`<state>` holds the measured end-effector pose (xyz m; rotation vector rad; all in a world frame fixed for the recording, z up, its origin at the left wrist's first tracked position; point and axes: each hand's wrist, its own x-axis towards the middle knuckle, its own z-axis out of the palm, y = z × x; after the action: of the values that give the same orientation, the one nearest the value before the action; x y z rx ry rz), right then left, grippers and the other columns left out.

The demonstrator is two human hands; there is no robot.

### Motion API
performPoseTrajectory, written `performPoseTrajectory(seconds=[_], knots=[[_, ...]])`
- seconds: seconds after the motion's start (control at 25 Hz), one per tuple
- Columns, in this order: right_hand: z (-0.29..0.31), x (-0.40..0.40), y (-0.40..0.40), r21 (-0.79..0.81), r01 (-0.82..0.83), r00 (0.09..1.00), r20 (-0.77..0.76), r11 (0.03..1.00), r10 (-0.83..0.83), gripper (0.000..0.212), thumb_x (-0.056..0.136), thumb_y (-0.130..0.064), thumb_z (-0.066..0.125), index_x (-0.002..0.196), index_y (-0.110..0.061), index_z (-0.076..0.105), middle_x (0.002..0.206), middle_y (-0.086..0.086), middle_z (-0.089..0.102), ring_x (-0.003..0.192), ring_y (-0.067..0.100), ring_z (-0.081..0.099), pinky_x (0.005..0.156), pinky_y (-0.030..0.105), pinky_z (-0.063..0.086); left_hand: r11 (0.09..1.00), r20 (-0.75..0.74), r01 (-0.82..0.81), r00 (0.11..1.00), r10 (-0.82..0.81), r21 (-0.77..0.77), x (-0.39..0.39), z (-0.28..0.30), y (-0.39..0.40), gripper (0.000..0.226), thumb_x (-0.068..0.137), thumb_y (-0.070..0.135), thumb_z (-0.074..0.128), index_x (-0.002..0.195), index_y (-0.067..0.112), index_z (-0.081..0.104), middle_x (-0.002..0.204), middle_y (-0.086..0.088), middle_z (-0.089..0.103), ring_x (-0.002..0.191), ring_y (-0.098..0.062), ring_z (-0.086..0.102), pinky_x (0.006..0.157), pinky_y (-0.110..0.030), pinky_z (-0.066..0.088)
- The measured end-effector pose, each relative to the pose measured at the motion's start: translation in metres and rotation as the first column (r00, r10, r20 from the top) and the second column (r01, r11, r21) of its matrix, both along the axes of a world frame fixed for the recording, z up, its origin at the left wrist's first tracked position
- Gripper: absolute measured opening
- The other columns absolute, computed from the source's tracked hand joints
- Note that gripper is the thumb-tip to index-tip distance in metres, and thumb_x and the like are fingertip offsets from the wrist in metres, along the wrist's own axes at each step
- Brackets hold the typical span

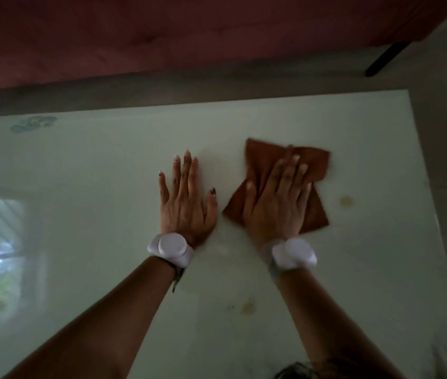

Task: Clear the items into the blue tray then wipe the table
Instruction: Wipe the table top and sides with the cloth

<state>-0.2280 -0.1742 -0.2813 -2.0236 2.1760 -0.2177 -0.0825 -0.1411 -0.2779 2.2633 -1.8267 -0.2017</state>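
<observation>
Right hand presses the brown cloth flat near the surface's far right edge; left hand lies flat, fingers straight, holding nothing.

Glossy white table with brown cloth, 2 flat hands, yellowish stains.

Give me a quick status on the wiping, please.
Right hand flat on brown cloth. Left hand flat on table. Yellowish spots remain.

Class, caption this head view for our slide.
Right hand presses a brown cloth on the pale table; left hand rests flat.
</observation>
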Motion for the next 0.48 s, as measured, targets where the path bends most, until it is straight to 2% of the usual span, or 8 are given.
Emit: performPoseTrajectory(seconds=[0.08,0.16,0.24,0.32,0.4,0.48], knots=[[0.005,-0.007,0.052,0.019,-0.296,0.955,0.009,0.955,0.296,0.07,0.094,-0.047,0.033,0.147,-0.002,0.027,0.156,0.018,0.02,0.145,0.034,0.018,0.117,0.045,0.017,1.0,0.037,-0.007,0.999,0.008,-0.018,-0.002,0.0,0.003,0.066,0.091,0.039,0.03,0.146,0.003,0.024,0.156,-0.013,0.021,0.146,-0.027,0.014,0.118,-0.049,0.004],[0.007,-0.03,0.09,0.026,-0.482,0.876,-0.015,0.876,0.482,0.069,0.094,-0.049,0.036,0.146,-0.005,0.031,0.156,0.013,0.023,0.145,0.03,0.019,0.116,0.043,0.021,0.999,0.071,0.006,0.997,-0.003,-0.032,-0.004,0.003,0.007,0.066,0.092,0.04,0.027,0.146,0.002,0.024,0.156,-0.013,0.021,0.146,-0.028,0.014,0.118,-0.048,0.004],[0.007,-0.061,0.106,0.032,-0.453,0.89,-0.051,0.891,0.454,0.07,0.092,-0.054,0.036,0.146,-0.009,0.033,0.156,0.01,0.023,0.145,0.027,0.021,0.116,0.041,0.022,0.998,0.063,0.022,0.998,-0.019,-0.053,-0.014,0.009,0.01,0.067,0.093,0.042,0.025,0.146,0.001,0.023,0.156,-0.013,0.02,0.146,-0.028,0.013,0.118,-0.048,0.003],[0.007,-0.085,0.102,0.049,-0.298,0.95,-0.086,0.953,0.302,0.076,0.091,-0.059,0.032,0.148,-0.009,0.029,0.157,0.009,0.02,0.145,0.028,0.02,0.117,0.041,0.018,0.996,0.016,0.056,0.998,-0.055,-0.075,-0.036,0.013,0.011,0.068,0.092,0.043,0.024,0.146,0.001,0.024,0.156,-0.014,0.021,0.146,-0.028,0.013,0.118,-0.047,0.003],[0.007,-0.094,0.08,0.057,-0.211,0.97,-0.114,0.976,0.217,0.081,0.089,-0.062,0.029,0.148,-0.007,0.026,0.157,0.012,0.019,0.145,0.03,0.019,0.117,0.043,0.018,0.993,-0.031,0.086,0.996,-0.089,-0.079,-0.066,0.014,0.009,0.068,0.093,0.044,0.024,0.146,0.001,0.025,0.156,-0.013,0.022,0.146,-0.028,0.015,0.118,-0.047,0.004],[0.003,-0.098,0.042,0.046,-0.198,0.973,-0.11,0.979,0.202,0.083,0.089,-0.065,0.022,0.148,-0.006,0.025,0.157,0.013,0.021,0.145,0.032,0.019,0.117,0.046,0.019,0.993,-0.073,0.088,0.993,-0.094,-0.075,-0.099,0.01,0.0,0.067,0.093,0.044,0.023,0.146,0.002,0.025,0.156,-0.013,0.022,0.146,-0.026,0.014,0.119,-0.046,0.004]])
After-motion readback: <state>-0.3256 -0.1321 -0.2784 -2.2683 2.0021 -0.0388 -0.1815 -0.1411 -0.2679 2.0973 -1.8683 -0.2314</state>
